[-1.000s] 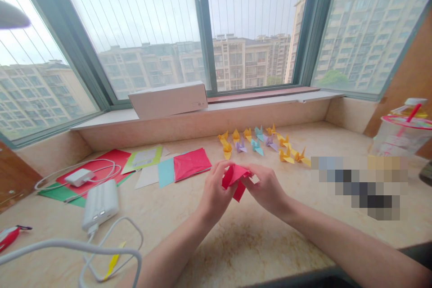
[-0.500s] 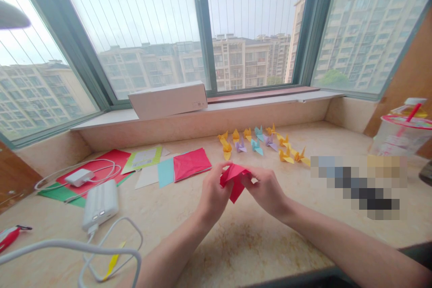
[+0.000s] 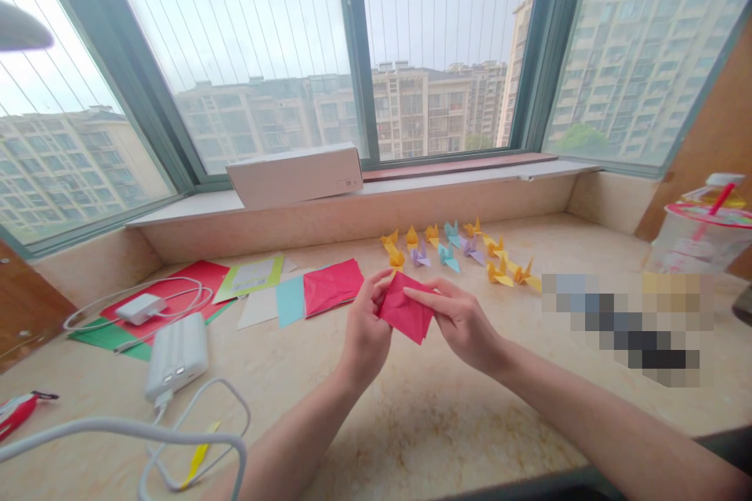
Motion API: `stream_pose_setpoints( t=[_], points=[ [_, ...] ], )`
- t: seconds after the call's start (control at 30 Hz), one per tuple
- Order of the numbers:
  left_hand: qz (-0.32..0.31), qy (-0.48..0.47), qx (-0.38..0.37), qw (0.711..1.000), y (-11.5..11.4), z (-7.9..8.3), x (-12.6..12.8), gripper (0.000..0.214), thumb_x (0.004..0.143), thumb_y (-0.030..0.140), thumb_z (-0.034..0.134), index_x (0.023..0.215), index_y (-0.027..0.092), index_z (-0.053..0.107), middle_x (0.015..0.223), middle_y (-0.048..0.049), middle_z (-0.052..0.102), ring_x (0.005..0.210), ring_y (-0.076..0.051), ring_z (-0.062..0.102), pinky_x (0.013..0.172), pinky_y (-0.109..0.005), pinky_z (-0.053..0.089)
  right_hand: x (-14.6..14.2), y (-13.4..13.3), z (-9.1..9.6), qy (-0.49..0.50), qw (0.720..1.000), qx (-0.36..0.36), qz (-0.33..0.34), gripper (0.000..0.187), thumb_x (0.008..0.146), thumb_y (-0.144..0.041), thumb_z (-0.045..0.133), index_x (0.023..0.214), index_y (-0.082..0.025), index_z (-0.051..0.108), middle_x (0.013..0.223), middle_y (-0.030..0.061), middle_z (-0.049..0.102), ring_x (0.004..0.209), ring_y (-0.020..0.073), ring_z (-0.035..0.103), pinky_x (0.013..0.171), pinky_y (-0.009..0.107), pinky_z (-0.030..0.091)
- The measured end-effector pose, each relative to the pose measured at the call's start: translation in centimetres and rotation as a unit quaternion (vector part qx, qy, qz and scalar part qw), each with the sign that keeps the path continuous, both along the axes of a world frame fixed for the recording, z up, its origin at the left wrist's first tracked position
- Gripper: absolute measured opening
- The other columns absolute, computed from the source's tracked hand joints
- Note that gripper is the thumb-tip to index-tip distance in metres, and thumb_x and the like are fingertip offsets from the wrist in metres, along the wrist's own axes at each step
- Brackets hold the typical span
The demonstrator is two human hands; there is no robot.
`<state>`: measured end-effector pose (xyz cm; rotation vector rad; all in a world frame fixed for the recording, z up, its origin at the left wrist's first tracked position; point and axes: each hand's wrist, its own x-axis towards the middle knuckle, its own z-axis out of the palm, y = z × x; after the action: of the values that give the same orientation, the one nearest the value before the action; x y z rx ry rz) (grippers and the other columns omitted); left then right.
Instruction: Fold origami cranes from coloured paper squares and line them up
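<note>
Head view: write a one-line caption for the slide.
Left hand and right hand hold folded red paper near rows of origami cranes.

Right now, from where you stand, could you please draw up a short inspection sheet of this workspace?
surface: pale marble-look counter beneath the window.
job's things: folded red paper between the hands; origami cranes in yellow, teal and lilac lined up beyond it; loose coloured paper sheets to its left.
clutter: white carton on the sill; plastic cup with a red straw; small red object at the lower left; a pixelated patch hides what lies at the right.
grippers: left hand and right hand both pinch the paper with their fingers.
cables: white cable by a power bank; another around a white charger.
surroundings: green-framed window, apartment blocks outside.
</note>
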<state>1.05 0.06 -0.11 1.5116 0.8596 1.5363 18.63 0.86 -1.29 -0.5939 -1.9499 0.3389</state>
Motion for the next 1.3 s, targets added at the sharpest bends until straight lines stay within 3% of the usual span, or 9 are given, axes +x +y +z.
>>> stream_pose_setpoints(
  t=[0.2, 0.33, 0.43, 0.53, 0.7, 0.87, 1.03, 1.17, 1.3],
  points=[
    [-0.132, 0.004, -0.039, 0.99, -1.1, 0.3, 0.2, 0.079, 0.078, 0.024, 0.077, 0.147, 0.022, 0.037, 0.144, -0.0164, 0.052, 0.125, -0.028, 0.057, 0.098, -0.036, 0.05, 0.5, 0.5, 0.4, 0.053, 0.998, 0.01, -0.029, 0.048, 0.092, -0.005, 0.043, 0.125, -0.031, 0.067, 0.115, 0.0083, 0.065, 0.104, 0.0207, 0.065, 0.086, 0.035, 0.055],
    [-0.207, -0.053, -0.069, 0.974, -1.6, 1.0, 0.2, 0.07, 0.084, 0.041, 0.071, 0.145, 0.025, 0.042, 0.145, -0.0153, 0.051, 0.125, -0.031, 0.057, 0.095, -0.039, 0.052, 1.1, 0.5, 0.9, 0.062, 0.997, 0.024, -0.039, 0.048, 0.089, -0.002, 0.045, 0.112, -0.031, 0.074, 0.111, 0.0068, 0.065, 0.102, 0.0195, 0.065, 0.086, 0.034, 0.055],
    [-0.18, -0.041, -0.097, 0.978, -1.0, 1.3, 0.0, 0.045, 0.087, 0.043, 0.067, 0.122, 0.015, 0.063, 0.116, -0.0151, 0.071, 0.101, -0.026, 0.069, 0.083, -0.035, 0.054, 1.2, 0.4, 0.9, 0.048, 0.999, 0.016, 0.003, 0.045, 0.087, -0.001, 0.046, 0.103, -0.029, 0.077, 0.109, 0.0063, 0.065, 0.1, 0.0183, 0.065, 0.083, 0.032, 0.055],
    [-0.119, -0.009, -0.109, 0.987, -0.1, 1.1, -0.2, 0.031, 0.083, 0.038, 0.072, 0.098, 0.011, 0.07, 0.092, -0.0103, 0.076, 0.082, -0.021, 0.07, 0.075, -0.029, 0.054, 0.8, 0.4, 0.8, 0.046, 0.998, -0.015, 0.03, 0.04, 0.089, -0.004, 0.045, 0.098, -0.026, 0.077, 0.109, 0.0071, 0.065, 0.1, 0.0186, 0.065, 0.08, 0.031, 0.056],
    [-0.02, -0.041, -0.091, 0.995, 0.4, 0.9, -0.3, 0.026, 0.079, 0.035, 0.075, 0.092, 0.014, 0.067, 0.087, -0.0053, 0.075, 0.078, -0.018, 0.069, 0.073, -0.027, 0.053, 0.2, 0.4, 1.0, 0.134, 0.98, -0.148, 0.018, 0.032, 0.098, -0.021, 0.043, 0.122, -0.023, 0.064, 0.11, 0.0087, 0.07, 0.1, 0.0205, 0.067, 0.087, 0.038, 0.056],
    [-0.002, -0.036, -0.084, 0.996, -0.1, 1.5, -0.2, 0.028, 0.077, 0.036, 0.076, 0.09, 0.015, 0.062, 0.083, -0.0041, 0.073, 0.076, -0.018, 0.069, 0.072, -0.029, 0.054, -0.7, 0.4, 1.3, 0.189, 0.918, -0.331, 0.113, 0.053, 0.09, -0.039, 0.062, 0.137, -0.02, 0.046, 0.104, 0.0104, 0.075, 0.091, 0.023, 0.073, 0.083, 0.042, 0.06],
    [-0.065, -0.019, -0.121, 0.99, -0.4, 1.4, 0.0, 0.037, 0.075, 0.035, 0.079, 0.098, 0.013, 0.061, 0.087, -0.0068, 0.074, 0.072, -0.016, 0.069, 0.067, -0.027, 0.053, -1.2, 0.5, 1.1, 0.24, 0.905, -0.344, 0.065, 0.039, 0.082, -0.041, 0.071, 0.111, -0.018, 0.06, 0.092, 0.0083, 0.078, 0.083, 0.0236, 0.075, 0.075, 0.039, 0.061],
    [-0.029, -0.063, -0.118, 0.991, 0.2, 0.9, -0.1, 0.036, 0.071, 0.03, 0.082, 0.094, 0.013, 0.061, 0.084, -0.0056, 0.074, 0.072, -0.015, 0.068, 0.068, -0.026, 0.052, -1.1, 0.5, 1.2, 0.243, 0.908, -0.34, 0.038, 0.031, 0.082, -0.042, 0.07, 0.098, -0.017, 0.061, 0.075, 0.0045, 0.076, 0.063, 0.0182, 0.07, 0.061, 0.031, 0.056],
    [-0.036, -0.109, -0.126, 0.985, 0.5, 0.9, -0.3, 0.035, 0.074, 0.032, 0.08, 0.098, 0.014, 0.061, 0.084, -0.0051, 0.074, 0.071, -0.014, 0.067, 0.068, -0.026, 0.05, -1.1, 0.2, 1.5, 0.227, 0.915, -0.332, 0.035, 0.028, 0.083, -0.042, 0.069, 0.091, -0.017, 0.06, 0.069, 0.0033, 0.074, 0.062, 0.0173, 0.069, 0.062, 0.03, 0.054]
  ],
)
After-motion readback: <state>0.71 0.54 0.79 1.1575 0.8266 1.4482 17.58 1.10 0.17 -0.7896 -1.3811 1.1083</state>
